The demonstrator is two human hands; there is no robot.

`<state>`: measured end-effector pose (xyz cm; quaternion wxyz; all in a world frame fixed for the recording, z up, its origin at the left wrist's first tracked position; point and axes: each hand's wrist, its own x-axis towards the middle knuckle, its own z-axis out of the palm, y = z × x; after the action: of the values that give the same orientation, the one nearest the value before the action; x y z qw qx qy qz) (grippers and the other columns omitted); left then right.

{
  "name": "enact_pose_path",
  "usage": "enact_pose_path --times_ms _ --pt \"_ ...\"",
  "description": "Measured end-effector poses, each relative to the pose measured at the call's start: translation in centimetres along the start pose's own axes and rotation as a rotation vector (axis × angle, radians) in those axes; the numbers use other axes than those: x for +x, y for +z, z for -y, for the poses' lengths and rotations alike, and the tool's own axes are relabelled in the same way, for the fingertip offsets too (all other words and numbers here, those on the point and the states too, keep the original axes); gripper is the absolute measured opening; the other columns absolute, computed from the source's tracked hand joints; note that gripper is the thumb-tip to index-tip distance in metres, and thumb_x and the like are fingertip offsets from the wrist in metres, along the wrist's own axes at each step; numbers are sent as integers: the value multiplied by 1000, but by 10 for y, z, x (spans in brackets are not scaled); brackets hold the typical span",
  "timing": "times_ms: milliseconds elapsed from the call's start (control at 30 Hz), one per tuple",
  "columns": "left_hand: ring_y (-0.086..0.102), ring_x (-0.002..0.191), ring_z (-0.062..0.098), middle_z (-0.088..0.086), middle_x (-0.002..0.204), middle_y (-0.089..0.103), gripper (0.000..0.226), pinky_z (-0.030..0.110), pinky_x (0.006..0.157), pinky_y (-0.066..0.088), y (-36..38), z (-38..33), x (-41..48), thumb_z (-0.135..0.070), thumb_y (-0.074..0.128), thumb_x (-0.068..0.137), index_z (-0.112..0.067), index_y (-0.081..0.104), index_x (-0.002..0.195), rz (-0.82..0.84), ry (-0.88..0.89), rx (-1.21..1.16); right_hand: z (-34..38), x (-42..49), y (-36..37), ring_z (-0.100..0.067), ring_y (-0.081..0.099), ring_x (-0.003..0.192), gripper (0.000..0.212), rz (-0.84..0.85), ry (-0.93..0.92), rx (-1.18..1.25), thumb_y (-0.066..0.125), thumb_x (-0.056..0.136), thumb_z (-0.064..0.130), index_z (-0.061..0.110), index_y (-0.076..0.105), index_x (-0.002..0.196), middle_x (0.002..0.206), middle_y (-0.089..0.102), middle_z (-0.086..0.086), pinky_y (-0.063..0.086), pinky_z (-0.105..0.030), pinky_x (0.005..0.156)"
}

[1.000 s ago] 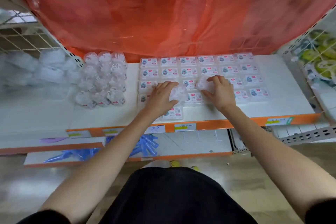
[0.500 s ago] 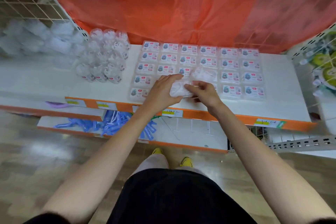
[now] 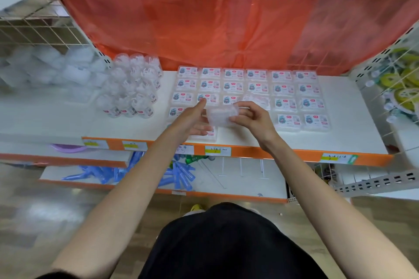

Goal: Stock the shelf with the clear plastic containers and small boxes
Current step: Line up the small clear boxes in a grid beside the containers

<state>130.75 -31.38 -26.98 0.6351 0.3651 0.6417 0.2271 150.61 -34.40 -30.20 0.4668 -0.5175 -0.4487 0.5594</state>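
Fingers (image 3: 235, 118) of the right hand (image 3: 251, 120) are clamped on a clear box (image 3: 221, 115), thumb on its near side and fingertips over the far edge, holding it up off the shelf (image 3: 353, 120). Left hand (image 3: 190, 120) sits just left of the box w/ fingers spread apart, index pointing toward the back; whether it touches the box's left end I can't tell.

Box's long axis runs left-right, parallel to the shelf's front edge, same way as the labelled boxes (image 3: 283, 90) laid in rows. It hangs over the mid-front of the grid, right above a bare patch of shelf near the front edge, approx. between the front-left box (image 3: 204, 135) and the front-right pair (image 3: 302, 121).

Judgement: the gap lies straight below and slightly right of the fingers, so the right hand is nearer and only needs to lower w/o turning the box. Round tubs (image 3: 131, 88) stand well apart, toward the left end.
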Motion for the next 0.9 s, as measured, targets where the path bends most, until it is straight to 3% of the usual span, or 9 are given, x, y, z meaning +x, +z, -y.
enact_pose_path --times_ms 167,333,500,633,767,900 --pt "69 95 25 15 121 64 21 29 78 58 -6 6 11 -15 66 92 -8 62 111 65 27 -230 -9 -1 4 -9 65 109 34 69 -62 -25 68 81 -14 9 68 107 116 68 -6 50 -25 94" --pt "62 112 20 9 128 60 41 29 88 54 -12 16 16 -3 73 83 -12 58 120 44 175 -264 -9 1 9 -17 64 108 35 76 -6 -19 52 91 -12 12 68 110 121 67 -6 55 -34 92" --pt "58 113 11 0 126 58 47 23 80 51 -13 26 16 -4 73 84 -16 56 126 19 362 -123 -4 12 21 -18 67 92 24 -46 193 99 57 97 11 14 63 120 111 70 -10 55 -26 72" --pt "58 106 0 -4 123 60 48 19 79 50 -11 28 13 -6 72 85 -18 55 128 40 394 -50 -2 16 23 -18 64 91 27 25 252 -51 62 96 21 13 64 122 104 70 -6 52 -33 80" --pt "59 114 13 0 130 59 48 28 85 53 -14 29 16 -11 69 89 -16 51 134 13 364 -92 -2 16 24 -17 64 93 26 39 260 -55 60 97 18 16 64 123 108 70 -7 51 -36 88" --pt "68 102 21 9 122 65 34 36 86 57 -17 29 16 -23 61 96 -14 53 128 33 272 -136 -3 15 25 -15 65 87 30 -22 259 38 60 96 13 16 60 125 104 71 -7 52 -26 77"
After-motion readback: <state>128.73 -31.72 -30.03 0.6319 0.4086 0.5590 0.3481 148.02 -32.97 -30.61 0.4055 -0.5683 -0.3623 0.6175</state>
